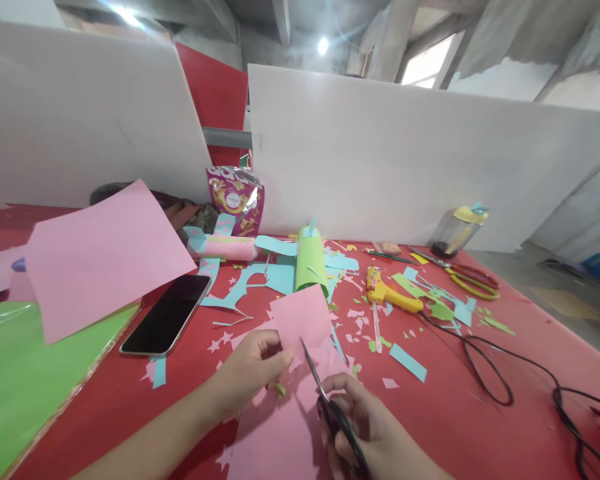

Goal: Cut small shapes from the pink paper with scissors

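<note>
Black-handled scissors (333, 413) sit in the right grip (361, 423), blades at the pink paper piece (303, 317) that the left grip (254, 370) pinches by its lower-left edge above the red worktop (480, 427). Thin paper should prove light, flexible and easily creased; an edge pinch suits it.

The right hand (363, 421) partly hides the scissors (331, 410); the bottom edge crops a pink sheet (275, 440).

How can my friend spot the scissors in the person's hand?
Find the red table, then the right hand at its near side. That hand holds the scissors, by pink paper. They're black-handled, unlike the red-and-yellow pair lying farther right.
</note>
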The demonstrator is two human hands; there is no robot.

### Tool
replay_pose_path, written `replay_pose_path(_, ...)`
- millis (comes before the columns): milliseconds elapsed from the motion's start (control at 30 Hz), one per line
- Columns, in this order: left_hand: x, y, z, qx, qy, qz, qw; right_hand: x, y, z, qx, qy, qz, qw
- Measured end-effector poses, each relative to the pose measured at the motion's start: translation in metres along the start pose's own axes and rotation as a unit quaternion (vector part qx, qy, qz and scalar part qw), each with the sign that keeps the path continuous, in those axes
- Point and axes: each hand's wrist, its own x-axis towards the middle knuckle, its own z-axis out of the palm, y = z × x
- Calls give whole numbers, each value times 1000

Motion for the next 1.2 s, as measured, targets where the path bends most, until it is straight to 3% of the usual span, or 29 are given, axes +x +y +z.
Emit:
replay_pose_path(467, -1, -7, 3, 35, 28, 21, 999, 11, 25, -10, 32, -14, -1, 999)
replay_pose_path(733, -5, -4, 6, 41, 18, 16, 999, 9, 21, -10, 30, -47, -29, 998)
replay_pose_path(1000, -8, 3, 12, 50, -4, 13, 999, -1, 2, -5, -11, -103, -53, 993)
replay_pose_path(1200, -8, 2, 14, 70, -6, -3, 998, 2, 9, -10, -7, -86, -61, 994)
